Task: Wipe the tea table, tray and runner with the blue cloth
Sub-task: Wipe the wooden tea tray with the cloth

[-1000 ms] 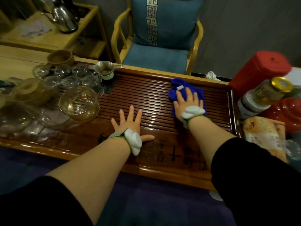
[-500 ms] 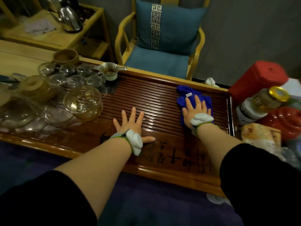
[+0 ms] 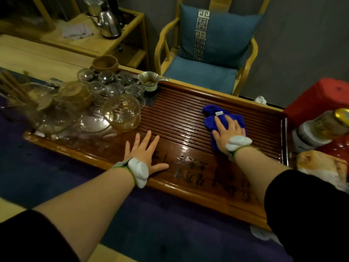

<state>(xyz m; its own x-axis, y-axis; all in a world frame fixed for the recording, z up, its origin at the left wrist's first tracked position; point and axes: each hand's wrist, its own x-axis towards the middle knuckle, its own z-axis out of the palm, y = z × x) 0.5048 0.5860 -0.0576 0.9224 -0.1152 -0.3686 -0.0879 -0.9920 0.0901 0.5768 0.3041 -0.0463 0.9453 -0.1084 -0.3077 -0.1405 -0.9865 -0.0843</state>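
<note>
- While the right hand point(image 3: 229, 132) presses flat, fingers straight, on the blue cloth point(image 3: 213, 118), the cloth lies on the slats at the right end of the wooden tray point(image 3: 188, 188).
- The left hand point(image 3: 144, 151) rests flat on the tray, fingers spread wide.
- Glass cups point(image 3: 120, 112) crowd the tray's left end.

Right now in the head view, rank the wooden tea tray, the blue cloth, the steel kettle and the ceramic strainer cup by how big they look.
1. Wooden tea tray
2. Blue cloth, partly covered by the right hand
3. Steel kettle, farther off, so unsure against the cloth
4. Ceramic strainer cup
</note>
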